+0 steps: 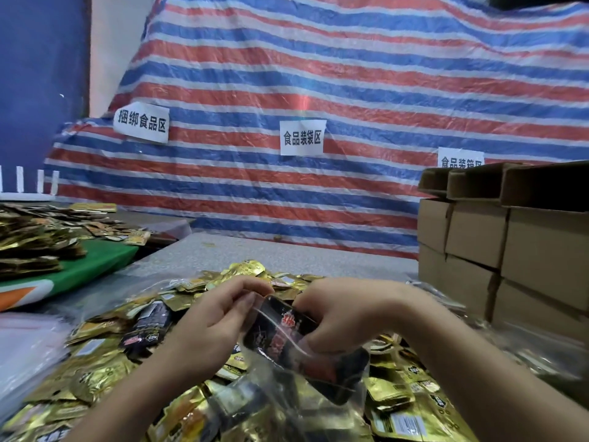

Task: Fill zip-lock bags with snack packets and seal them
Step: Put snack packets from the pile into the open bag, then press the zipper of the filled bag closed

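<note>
Head view, zip-lock bag [287,339] holding black packets [277,330]

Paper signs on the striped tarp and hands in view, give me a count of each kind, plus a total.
Paper signs fully readable: 2, left sign and middle sign
Paper signs partly hidden behind the cardboard boxes: 1, right sign
Hands: 2, left hand and right hand, both on the zip-lock bag
Total: 5

I note: snack packets [105,371] glossy gold foil; zip-lock bag [287,374] clear shiny plastic; boxes [478,237] matt cardboard; tarp [318,74] crinkled woven plastic.
</note>
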